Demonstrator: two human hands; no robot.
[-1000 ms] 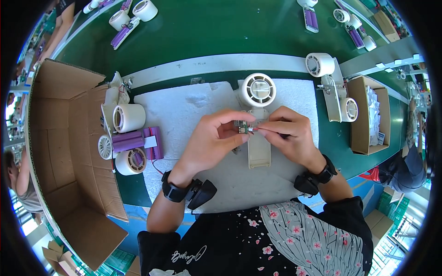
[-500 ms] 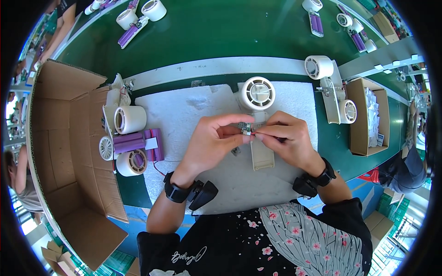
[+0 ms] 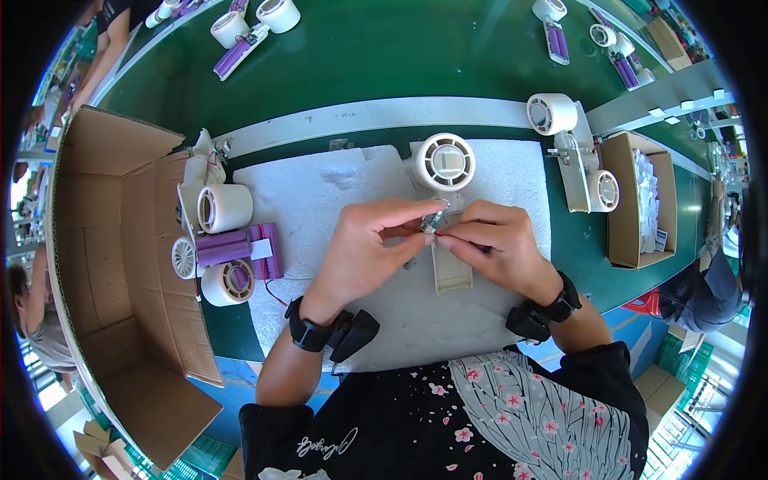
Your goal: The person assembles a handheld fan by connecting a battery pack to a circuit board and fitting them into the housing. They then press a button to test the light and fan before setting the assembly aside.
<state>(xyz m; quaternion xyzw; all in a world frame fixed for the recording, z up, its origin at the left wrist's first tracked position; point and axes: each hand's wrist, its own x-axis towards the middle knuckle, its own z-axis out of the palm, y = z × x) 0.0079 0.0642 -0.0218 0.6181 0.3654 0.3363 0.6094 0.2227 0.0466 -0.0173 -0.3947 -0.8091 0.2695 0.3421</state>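
Note:
Between the thumb and fingers of my left hand [image 3: 364, 244] is a small circuit board [image 3: 430, 221], tilted more on edge. My right hand [image 3: 500, 244] is closed in a pinch against the board's lower edge. A bit of red wire showed at its fingertips a moment ago; now the fingers mostly hide it. Below and behind the hands lies a cream plastic housing [image 3: 453, 277], long and shallow. At its far end sits a round white fan part [image 3: 445, 162] with a spoked ring. The housing rests on a white foam pad [image 3: 320, 188].
To the left stand a large open cardboard box [image 3: 104, 240] and white cylinders [image 3: 226, 208] beside purple battery packs [image 3: 264, 250]. At right are a white fan assembly [image 3: 572, 160] and a small carton [image 3: 620, 200] of white pieces. More assemblies [image 3: 240, 52] lie on the green surface beyond a metal rail [image 3: 352, 117].
The circuit board has turned between my fingers, now more edge-on. My right fingertips have shifted slightly down and left against it. Assemblies on the far green surface have moved a little right.

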